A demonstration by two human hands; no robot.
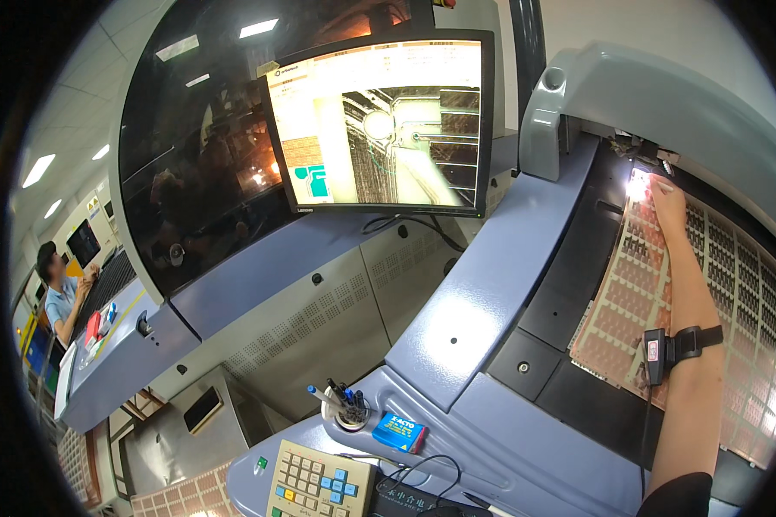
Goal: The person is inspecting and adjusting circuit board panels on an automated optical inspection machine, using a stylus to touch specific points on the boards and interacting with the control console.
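Lying on the black bed (553, 314) of the machine at right, the copper-toned patterned sheeting (616, 319) spreads beneath the bare right forearm (697, 405); we cannot tell whether it is one piece or two. We note the right grip (671, 207) over its far end, fingers bunched close together just beside a bright light spot (638, 185). Whether they pinch a small tool or only touch the surface, we cannot tell. The left grip is out of view, so we cannot tell its state. Around the right forearm we record a black strap (698, 341) with a small boxy device (655, 358) and a cable leading toward the lower edge. A curved grey housing (664, 95) arches above the right grip. On the monitor (379, 125) we see a magnified view: a round pale pad, thin lines and a pale wedge. The blue-grey console (526, 465) carries a cup of pens (347, 407), a small blue box (399, 431) and a beige keypad (315, 482) with some blue keys. At lower left, a dark phone-like slab (203, 409) lies on a steel worktop (164, 457). At far left we see a person (60, 297) in a light blue top.
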